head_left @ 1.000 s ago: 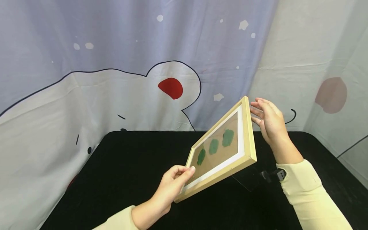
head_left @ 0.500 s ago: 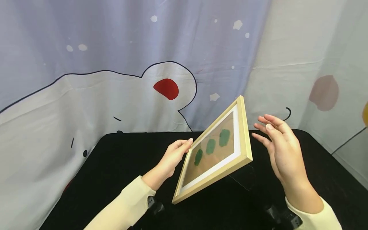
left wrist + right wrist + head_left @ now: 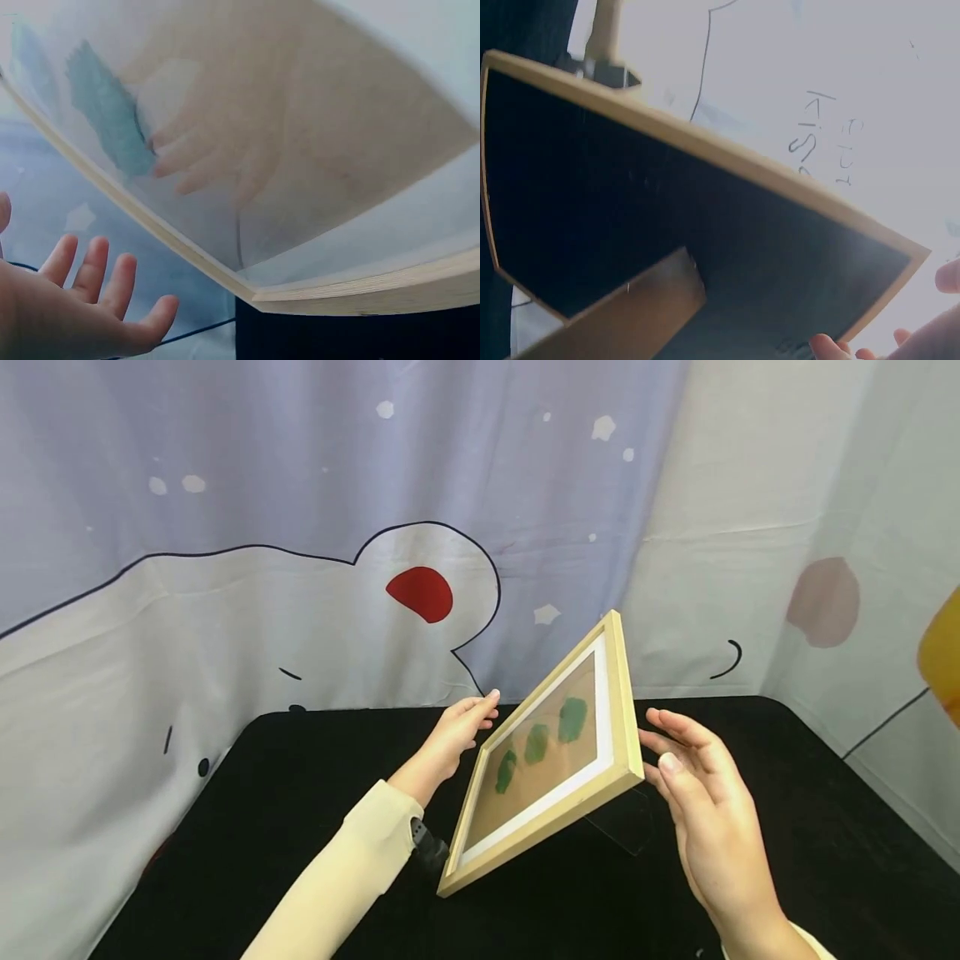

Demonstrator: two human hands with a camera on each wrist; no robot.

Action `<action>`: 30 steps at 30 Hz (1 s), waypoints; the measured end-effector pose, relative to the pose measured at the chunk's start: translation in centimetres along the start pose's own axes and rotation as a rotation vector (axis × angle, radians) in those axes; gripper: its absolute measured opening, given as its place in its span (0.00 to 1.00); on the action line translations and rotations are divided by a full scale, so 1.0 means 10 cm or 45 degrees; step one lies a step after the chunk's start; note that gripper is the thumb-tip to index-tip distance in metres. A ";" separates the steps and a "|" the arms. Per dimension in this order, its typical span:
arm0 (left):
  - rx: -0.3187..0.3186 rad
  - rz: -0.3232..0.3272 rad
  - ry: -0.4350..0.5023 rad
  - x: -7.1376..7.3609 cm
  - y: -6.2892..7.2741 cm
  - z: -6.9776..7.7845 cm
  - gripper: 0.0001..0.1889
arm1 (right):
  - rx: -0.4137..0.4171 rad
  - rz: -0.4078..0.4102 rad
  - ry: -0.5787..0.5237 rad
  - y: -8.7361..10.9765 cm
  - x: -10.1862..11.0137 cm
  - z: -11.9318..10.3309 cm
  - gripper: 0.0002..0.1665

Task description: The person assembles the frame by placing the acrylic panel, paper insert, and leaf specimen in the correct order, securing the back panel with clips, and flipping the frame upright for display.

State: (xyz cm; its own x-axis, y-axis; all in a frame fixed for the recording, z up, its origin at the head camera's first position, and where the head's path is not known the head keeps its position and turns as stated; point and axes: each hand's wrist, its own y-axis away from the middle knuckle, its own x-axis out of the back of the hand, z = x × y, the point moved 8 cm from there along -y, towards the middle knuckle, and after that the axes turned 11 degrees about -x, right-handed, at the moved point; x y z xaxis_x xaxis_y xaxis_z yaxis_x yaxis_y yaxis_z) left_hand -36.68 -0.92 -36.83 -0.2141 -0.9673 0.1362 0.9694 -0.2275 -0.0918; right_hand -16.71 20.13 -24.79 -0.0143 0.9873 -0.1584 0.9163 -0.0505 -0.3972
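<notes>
A picture frame [image 3: 536, 752] with a light wooden border, white mat and several green patches on brown leans back over the black table. In the right wrist view its black back [image 3: 667, 195] shows, with a brown flap [image 3: 630, 315] sticking out from it. My left hand [image 3: 453, 735] is just beyond the frame's left edge; in the left wrist view its fingers are spread, apart from the wood, and the glass reflects a hand. My right hand [image 3: 708, 810] has loosely bent fingers right at the frame's right edge; its fingertips [image 3: 825, 346] overlap the back's corner.
The black-covered table [image 3: 322, 768] reaches back to a printed curtain [image 3: 247, 627] behind it. Behind the frame, a faint clear edge [image 3: 618, 843] shows on the table. Dark wrist gear [image 3: 427, 843] sits at the left sleeve.
My left hand has let go of the frame's lower left part and moved up along its left side. My right hand drew away, lowered, then came back near the right edge. The frame stays put.
</notes>
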 end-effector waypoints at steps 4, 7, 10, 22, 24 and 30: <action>-0.024 -0.049 -0.078 -0.07 -0.11 0.01 0.30 | 0.023 0.001 -0.002 0.08 -0.04 0.01 0.24; -0.030 -0.092 -0.159 -0.10 -0.17 0.00 0.32 | 0.041 -0.001 0.039 0.12 -0.09 0.01 0.25; -0.004 -0.147 -0.204 -0.12 -0.24 -0.06 0.32 | 0.062 -0.024 0.081 0.15 -0.16 0.01 0.26; 0.017 -0.266 -0.265 -0.19 -0.43 -0.25 0.30 | 0.056 -0.020 0.126 0.21 -0.27 0.04 0.30; 0.029 -0.286 -0.274 -0.21 -0.44 -0.28 0.31 | 0.064 -0.023 0.128 0.21 -0.28 0.04 0.30; 0.069 -0.370 -0.259 -0.28 -0.45 -0.36 0.36 | 0.101 -0.056 0.132 0.20 -0.32 0.02 0.31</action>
State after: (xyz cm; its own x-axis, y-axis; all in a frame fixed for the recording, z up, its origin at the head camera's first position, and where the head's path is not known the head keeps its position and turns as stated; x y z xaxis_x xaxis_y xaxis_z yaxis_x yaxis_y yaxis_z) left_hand -40.83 2.42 -40.38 -0.4592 -0.8195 0.3428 0.8775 -0.4784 0.0316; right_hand -14.86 16.82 -25.25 -0.0087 0.9989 -0.0468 0.8813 -0.0144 -0.4723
